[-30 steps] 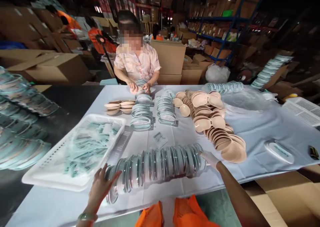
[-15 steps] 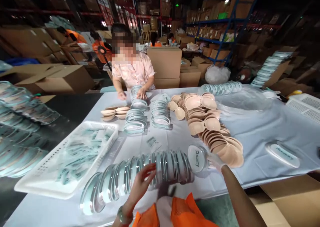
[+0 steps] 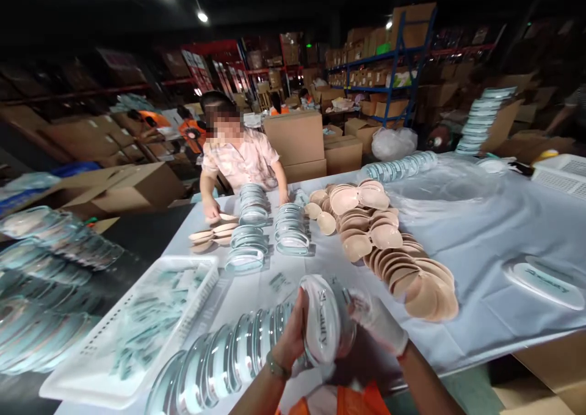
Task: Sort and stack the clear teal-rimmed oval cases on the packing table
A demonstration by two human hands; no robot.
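Observation:
A plastic case [image 3: 321, 320] with a white lettered face stands on edge at the right end of a long row of similar clear cases [image 3: 229, 357]. My bare left hand [image 3: 293, 329], a bracelet at its wrist, grips the left side of this case. My right hand [image 3: 378, 324], in a white glove, has its fingers closed at the case's clear right side; its fingertips are partly hidden. Just beyond the right hand lie overlapping beige bra cups [image 3: 425, 281]. A flat printed packet [image 3: 280, 282] rests on the cloth behind the row.
A white basket [image 3: 215, 281] of small packets is at left. Across the table [image 3: 480, 281], a co-worker [image 3: 240, 158] handles beige cups beside stacked cases [image 3: 290, 229]. A lone case [image 3: 544, 281] lies at right. More cases [image 3: 41, 335] stand at far left.
My left hand has moved right from above the row onto the end case. That case is turned more upright between my hands. The co-worker's hands have moved apart. My view has tilted up.

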